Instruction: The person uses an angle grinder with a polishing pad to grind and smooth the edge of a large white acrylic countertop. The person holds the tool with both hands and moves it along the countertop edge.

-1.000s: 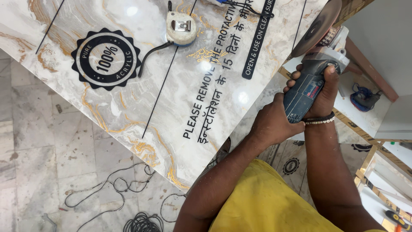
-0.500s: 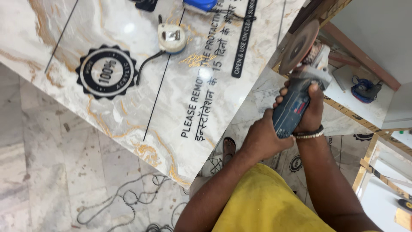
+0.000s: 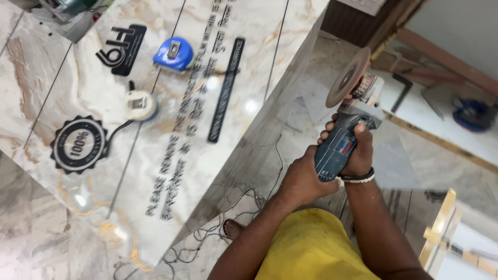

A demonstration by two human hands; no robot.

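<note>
Head view: left hand (image 3: pixel 303 179) wrapped round rear of angle grinder (image 3: pixel 340 145), right hand (image 3: pixel 358 153) fingers closed on body; tool in air right of marble surface (image 3: pixel 171 171). Long axis near-to-far, disc (image 3: pixel 347 78) far. Best held firmly two-handed. Beyond, left: blue tape measure (image 3: pixel 174 54).

A big marble-patterned sheet (image 3: pixel 171 155) fills the left of the scene, glossy under its printed protective film, lying flat as the bench. On it sit a blue tape measure (image 3: pixel 173 54) toward the far side and, just nearer, a white tape measure (image 3: pixel 140 105) with a dark strap. Below and right, the tiled floor (image 3: pixel 290 119) carries a loose tangle of thin cable (image 3: pixel 228 223).
</note>
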